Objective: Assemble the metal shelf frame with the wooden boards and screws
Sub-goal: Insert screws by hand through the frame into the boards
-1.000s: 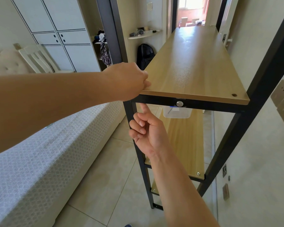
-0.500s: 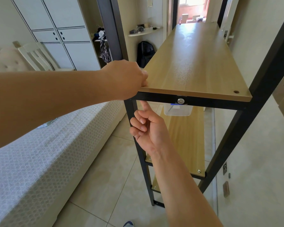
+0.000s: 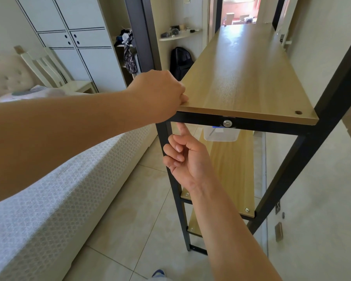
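Hands unmoved — left hand (image 3: 159, 92) grips top board (image 3: 245, 78) corner, right hand (image 3: 187, 159) curled, forefinger under crossbar (image 3: 261, 126).

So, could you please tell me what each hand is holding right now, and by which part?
The left hand has its grip on the top wooden board at its near left corner. The right hand holds nothing visible; its index finger points up under that corner.

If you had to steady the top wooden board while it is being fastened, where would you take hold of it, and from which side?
Probably the near left corner of the top wooden board, approached from the left, where the left hand already is. The board lies flat on the black frame, and that corner is the edge closest within reach.
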